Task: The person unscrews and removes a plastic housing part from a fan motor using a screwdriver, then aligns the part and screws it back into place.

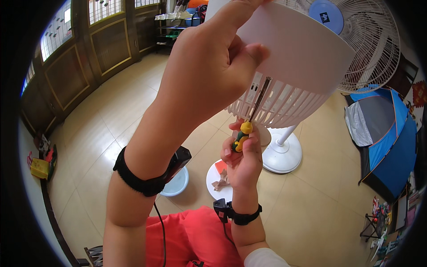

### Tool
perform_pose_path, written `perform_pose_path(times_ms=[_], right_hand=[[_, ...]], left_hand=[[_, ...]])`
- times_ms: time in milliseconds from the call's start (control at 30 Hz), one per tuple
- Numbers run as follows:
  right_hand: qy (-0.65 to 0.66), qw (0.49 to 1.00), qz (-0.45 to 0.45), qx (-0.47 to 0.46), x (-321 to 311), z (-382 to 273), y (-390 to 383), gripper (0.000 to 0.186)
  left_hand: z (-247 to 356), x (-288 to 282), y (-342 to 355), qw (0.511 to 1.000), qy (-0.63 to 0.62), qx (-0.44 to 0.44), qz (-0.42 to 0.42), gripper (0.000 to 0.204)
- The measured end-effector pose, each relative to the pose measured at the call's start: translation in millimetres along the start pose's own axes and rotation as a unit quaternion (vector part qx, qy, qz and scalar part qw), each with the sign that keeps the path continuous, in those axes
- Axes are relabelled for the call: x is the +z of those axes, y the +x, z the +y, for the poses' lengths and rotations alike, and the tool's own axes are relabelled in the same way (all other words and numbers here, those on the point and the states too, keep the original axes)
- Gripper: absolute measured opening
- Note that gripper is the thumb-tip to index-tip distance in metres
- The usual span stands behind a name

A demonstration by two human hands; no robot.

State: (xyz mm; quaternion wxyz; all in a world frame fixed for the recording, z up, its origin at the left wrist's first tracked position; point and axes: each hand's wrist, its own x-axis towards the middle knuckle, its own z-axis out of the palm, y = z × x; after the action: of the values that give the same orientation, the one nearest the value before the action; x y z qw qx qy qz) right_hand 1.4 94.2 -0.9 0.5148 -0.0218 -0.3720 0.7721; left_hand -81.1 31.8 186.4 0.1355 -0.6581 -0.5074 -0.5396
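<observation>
A white standing fan's motor housing [307, 53], with a slotted lower end, fills the upper middle of the view. My left hand [218, 58] grips its upper edge, the thumb pressed against the smooth outer side and the other fingers partly hidden. Below the housing, my right hand [244, 155] is closed around a screwdriver [246, 128] with a green and yellow handle. The shaft points up and crosses in front of the slots; whether its tip touches a screw I cannot tell. At upper right is the fan's round wire guard [371, 49] with a blue centre cap [326, 17].
The fan's white round base [281, 155] stands on the tiled floor. Nearer me are a light-blue basin [177, 183] and a white round surface [213, 187] bearing an orange piece and a crumpled brownish thing. A blue tent [387, 147] stands at right, a shoe rack [171, 29] far back.
</observation>
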Motion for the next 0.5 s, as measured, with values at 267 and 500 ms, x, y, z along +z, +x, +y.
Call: perform_pose_path(times_ms=[267,500], right_hand=[[-0.113,0.982,0.018,-0.150,-0.2,23.5,-0.8,0.035],[0.006,0.999,-0.031,-0.040,-4.6,14.4,8.3,0.035]], left_hand=[[-6.2,-0.1,-2.0,0.999,-0.033,0.024,-0.002,0.059],[-0.6,1.4,-0.5,1.000,0.002,0.002,0.019,0.058]])
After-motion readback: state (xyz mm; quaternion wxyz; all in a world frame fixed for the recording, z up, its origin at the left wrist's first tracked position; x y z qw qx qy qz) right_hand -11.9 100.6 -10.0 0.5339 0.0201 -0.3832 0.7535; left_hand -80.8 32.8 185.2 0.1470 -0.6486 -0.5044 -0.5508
